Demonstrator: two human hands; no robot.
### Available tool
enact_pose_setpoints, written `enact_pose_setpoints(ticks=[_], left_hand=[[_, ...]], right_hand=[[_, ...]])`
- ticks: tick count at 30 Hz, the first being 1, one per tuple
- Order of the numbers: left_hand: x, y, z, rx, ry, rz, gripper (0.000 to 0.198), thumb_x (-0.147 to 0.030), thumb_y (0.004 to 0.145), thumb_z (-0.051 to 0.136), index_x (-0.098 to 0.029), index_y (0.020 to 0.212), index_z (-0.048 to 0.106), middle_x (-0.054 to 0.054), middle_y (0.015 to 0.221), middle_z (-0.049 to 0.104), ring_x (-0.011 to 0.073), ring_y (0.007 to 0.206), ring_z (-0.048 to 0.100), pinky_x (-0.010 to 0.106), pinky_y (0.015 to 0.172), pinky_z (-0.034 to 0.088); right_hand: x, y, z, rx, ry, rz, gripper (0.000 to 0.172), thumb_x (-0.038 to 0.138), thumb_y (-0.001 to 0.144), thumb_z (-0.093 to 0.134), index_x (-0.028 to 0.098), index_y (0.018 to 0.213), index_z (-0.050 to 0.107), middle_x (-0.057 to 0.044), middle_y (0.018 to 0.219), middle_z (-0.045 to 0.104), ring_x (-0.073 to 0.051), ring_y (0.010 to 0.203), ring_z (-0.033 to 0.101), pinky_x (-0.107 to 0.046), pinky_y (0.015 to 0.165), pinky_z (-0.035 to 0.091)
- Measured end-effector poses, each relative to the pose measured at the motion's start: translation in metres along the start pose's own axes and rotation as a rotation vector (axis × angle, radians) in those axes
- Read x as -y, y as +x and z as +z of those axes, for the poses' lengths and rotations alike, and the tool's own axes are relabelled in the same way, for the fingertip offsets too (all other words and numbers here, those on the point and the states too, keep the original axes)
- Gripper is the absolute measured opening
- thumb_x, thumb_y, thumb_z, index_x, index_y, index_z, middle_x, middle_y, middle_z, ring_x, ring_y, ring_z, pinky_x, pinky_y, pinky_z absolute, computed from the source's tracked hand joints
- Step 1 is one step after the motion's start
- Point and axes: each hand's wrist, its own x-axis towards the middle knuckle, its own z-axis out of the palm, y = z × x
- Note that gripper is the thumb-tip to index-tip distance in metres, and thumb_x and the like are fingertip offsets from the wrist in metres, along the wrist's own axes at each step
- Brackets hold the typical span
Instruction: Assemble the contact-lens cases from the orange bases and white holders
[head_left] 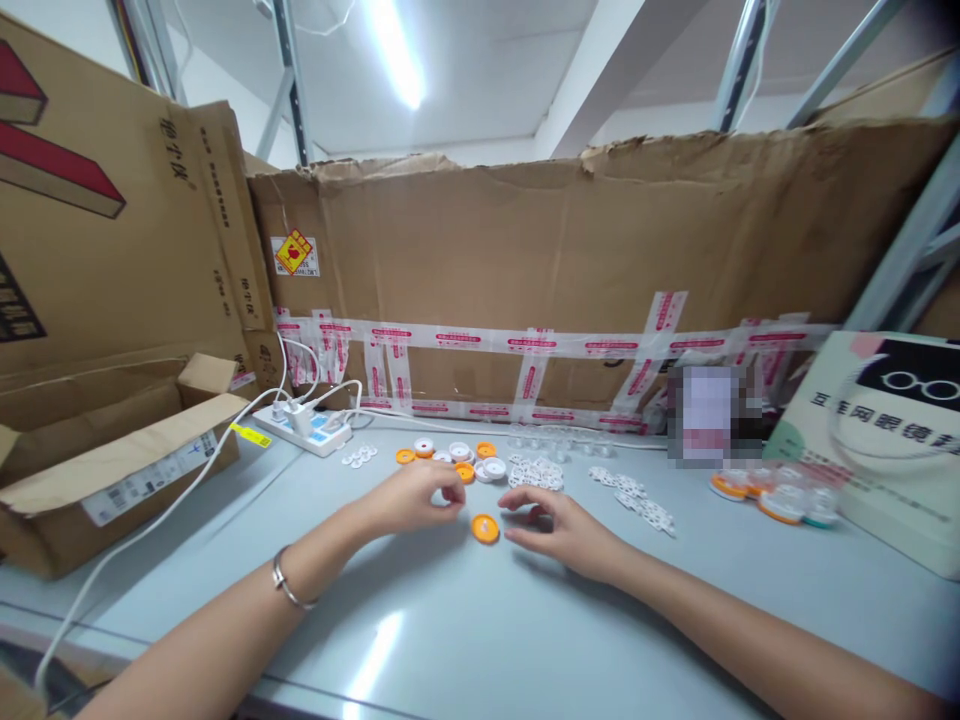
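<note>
On the table between my hands lies a round orange disc [485,529] with a small clear or white piece at its centre. My left hand [416,494] is just left of it, fingers curled in toward the thumb; whatever they may hold is hidden. To the right of the disc, my right hand [559,525] has thumb and fingers apart, with nothing seen between them. Beyond the hands sit several orange and white round caps [464,472]. A pile of small white dotted discs [535,473] lies behind my right hand.
White dotted strips [645,507] and clear round pieces [570,440] lie farther back. At right, clear-topped discs [780,495] sit before a printed box [877,450]. A power strip [304,428] with white cables and an open carton [120,470] stand left. A cardboard wall [465,250] closes the back.
</note>
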Motion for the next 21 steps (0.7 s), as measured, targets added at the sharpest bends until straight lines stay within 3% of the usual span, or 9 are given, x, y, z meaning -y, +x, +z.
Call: enact_pose_setpoints(ticks=[3,6,12,21], left_hand=[[-0.003,0.003,0.015,-0.045,-0.009,0.043,0.006,-0.015,0.075,0.054,-0.016,0.074,0.059,0.002,0.076,0.063,0.0131,0.072,0.056,0.021,0.066,0.040],[-0.001,0.005,0.023,-0.055,0.015,0.039,0.006,-0.017,0.076,0.054,-0.016,0.075,0.060,0.002,0.074,0.063,0.0132,0.072,0.056,0.021,0.066,0.040],[0.006,0.009,0.030,-0.040,0.011,0.017,0.007,-0.017,0.077,0.054,-0.016,0.076,0.061,0.001,0.074,0.064,0.0130,0.072,0.057,0.021,0.066,0.040],[0.008,0.011,0.034,-0.126,0.034,0.079,0.010,-0.019,0.079,0.052,-0.017,0.075,0.061,0.002,0.073,0.063,0.0132,0.071,0.056,0.022,0.067,0.040]], right_hand=[[0.006,0.003,0.010,-0.034,0.012,-0.008,0.031,0.027,0.067,0.065,0.019,0.095,0.056,-0.006,0.099,0.063,-0.020,0.092,0.058,-0.036,0.083,0.046],[0.008,0.006,0.019,-0.046,0.072,-0.021,0.021,0.020,0.067,0.063,0.018,0.087,0.056,-0.004,0.091,0.064,-0.017,0.087,0.060,-0.033,0.082,0.047],[0.005,0.011,0.027,-0.114,0.084,-0.026,0.016,0.020,0.068,0.062,0.018,0.084,0.058,-0.002,0.085,0.064,-0.017,0.082,0.060,-0.031,0.078,0.048],[0.002,0.014,0.030,-0.133,0.107,-0.041,0.017,0.020,0.070,0.061,0.018,0.087,0.057,-0.003,0.087,0.065,-0.017,0.084,0.061,-0.031,0.079,0.047]])
